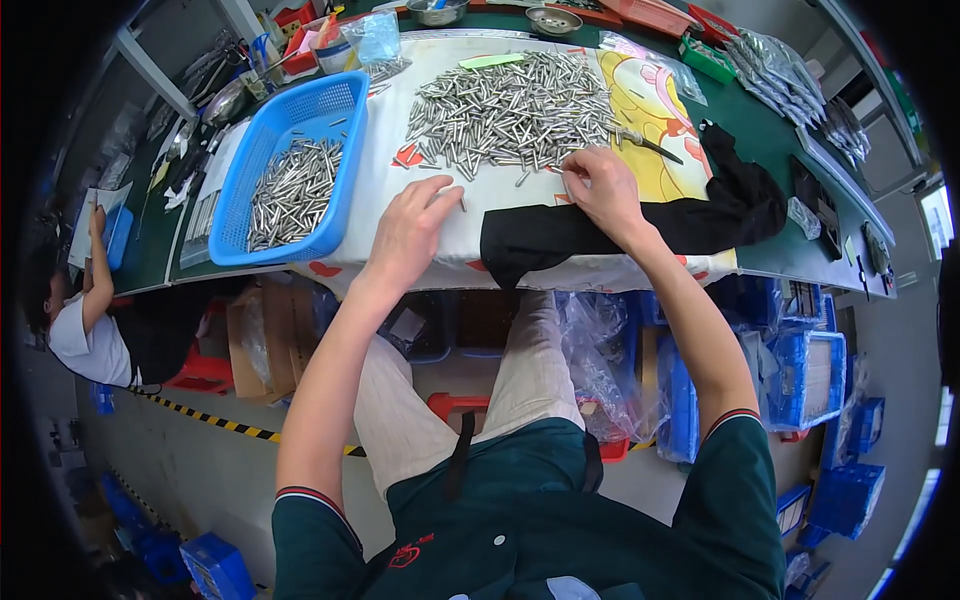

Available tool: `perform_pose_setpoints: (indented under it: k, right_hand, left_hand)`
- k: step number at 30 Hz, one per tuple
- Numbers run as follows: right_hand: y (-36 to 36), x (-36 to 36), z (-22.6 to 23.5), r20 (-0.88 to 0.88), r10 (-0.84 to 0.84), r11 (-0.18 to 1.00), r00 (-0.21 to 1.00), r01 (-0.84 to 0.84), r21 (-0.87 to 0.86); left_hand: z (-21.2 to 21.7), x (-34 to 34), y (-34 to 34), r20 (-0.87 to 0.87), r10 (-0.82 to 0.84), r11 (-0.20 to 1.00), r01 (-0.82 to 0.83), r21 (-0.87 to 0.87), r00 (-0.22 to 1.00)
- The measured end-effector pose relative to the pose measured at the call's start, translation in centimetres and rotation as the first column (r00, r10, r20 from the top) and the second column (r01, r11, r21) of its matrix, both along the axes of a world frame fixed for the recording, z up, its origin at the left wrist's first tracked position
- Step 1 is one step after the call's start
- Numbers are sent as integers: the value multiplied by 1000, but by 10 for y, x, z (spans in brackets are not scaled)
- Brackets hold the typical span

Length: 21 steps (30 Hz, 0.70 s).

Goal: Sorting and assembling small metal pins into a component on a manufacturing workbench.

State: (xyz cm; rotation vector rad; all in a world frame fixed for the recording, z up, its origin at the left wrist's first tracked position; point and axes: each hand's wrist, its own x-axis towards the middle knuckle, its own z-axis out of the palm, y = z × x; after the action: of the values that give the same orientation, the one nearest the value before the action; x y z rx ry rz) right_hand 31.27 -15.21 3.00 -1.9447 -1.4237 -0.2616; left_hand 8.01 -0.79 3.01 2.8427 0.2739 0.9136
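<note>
The left hand (410, 222) curls narrow, a metal pin (463, 203) beside its thumb; ahead of the right hand's (603, 187) near-closed fingertips lies the pin pile (510, 105). Any grip is unclear; light pinches should suit.

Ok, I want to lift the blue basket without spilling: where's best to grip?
The blue basket is probably best gripped by both long rims, from above: they stand clear of the metal pins, heaped toward the near end.

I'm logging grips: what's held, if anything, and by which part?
Cannot tell: small metal pins show near the left hand and right hand, but any hold is unclear.
</note>
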Motion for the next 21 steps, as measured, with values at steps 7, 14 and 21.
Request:
perform_pose_setpoints:
  k: [7, 14, 21]
  right_hand:
    - [29, 3, 1, 307, 19, 985, 952, 34, -166]
    - [30, 0, 9, 419, 107, 948, 902, 34, -315]
    - [25, 3, 9, 351, 119, 972, 929, -36, -233]
  left_hand:
    - [5, 19, 13, -170, -72, 995, 82, 54, 983]
    - [-3, 19, 8, -117, 20, 995, -8, 100, 993]
    - [1, 34, 21, -99, 85, 996, -88, -18, 991]
